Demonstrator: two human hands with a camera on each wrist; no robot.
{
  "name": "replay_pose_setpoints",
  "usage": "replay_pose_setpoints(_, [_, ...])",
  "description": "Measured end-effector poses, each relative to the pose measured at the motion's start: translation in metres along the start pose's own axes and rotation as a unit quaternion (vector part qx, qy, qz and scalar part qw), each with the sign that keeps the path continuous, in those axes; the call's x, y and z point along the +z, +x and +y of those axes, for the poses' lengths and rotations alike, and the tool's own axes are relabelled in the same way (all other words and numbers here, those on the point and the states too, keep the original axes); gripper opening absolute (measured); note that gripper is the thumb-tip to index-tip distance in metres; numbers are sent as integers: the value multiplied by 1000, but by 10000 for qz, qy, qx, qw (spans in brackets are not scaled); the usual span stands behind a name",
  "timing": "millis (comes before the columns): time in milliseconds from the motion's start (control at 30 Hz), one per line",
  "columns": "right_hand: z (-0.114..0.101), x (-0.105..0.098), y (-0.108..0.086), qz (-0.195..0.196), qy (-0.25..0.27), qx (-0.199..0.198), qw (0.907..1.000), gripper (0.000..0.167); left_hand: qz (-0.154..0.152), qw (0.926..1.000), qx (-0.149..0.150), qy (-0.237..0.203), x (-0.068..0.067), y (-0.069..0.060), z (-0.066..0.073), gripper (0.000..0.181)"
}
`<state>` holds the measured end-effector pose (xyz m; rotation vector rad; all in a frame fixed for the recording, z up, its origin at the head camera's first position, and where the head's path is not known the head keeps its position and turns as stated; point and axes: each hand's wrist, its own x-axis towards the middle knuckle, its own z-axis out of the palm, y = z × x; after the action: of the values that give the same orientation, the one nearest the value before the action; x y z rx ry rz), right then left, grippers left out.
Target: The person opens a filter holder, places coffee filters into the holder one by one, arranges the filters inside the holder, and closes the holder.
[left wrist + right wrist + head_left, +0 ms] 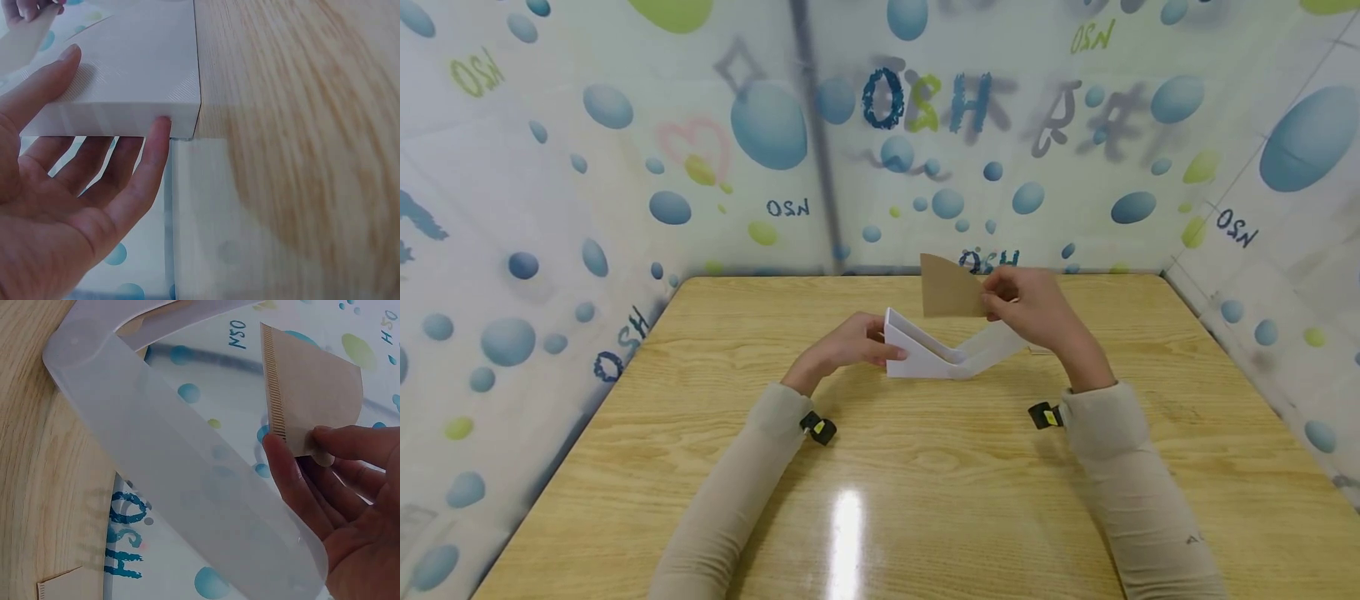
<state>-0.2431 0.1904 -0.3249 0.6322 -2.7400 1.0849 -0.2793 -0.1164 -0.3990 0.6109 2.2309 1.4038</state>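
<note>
In the head view my left hand (857,340) grips a white wedge-shaped holder (917,357) at its tall end, with the thumb on the near side. A translucent lid (996,346) hangs open to the right from the holder's low end. My right hand (1030,307) pinches a brown paper coffee filter (951,287) by one corner, in the air above the holder. A crimped seam shows along one edge of this filter (312,387) in the right wrist view. The left wrist view shows the left fingertips against the end of the holder (131,75).
Another brown paper filter (59,584) lies on the wooden table (887,450), mostly hidden behind the lid and right hand in the head view. Patterned white sheeting (850,192) stands along the table's back and sides. Both wrists carry small black straps (820,427).
</note>
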Motion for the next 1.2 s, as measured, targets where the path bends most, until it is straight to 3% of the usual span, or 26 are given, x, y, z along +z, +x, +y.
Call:
replay_pose_setpoints(467, [-4,8,1,-138,-126,-112,9998,11,-17,10000,1,-56,-1,0,0,35])
replay_pose_setpoints(1000, [-8,19,4,-37,-315,-466,9984,7,-19,10000,7,-46,0,0,0,36])
replay_pose_setpoints(1200, [-9,24,5,-173,-410,-410,9982,8,1,10000,-10,-28,0,0,-1,36])
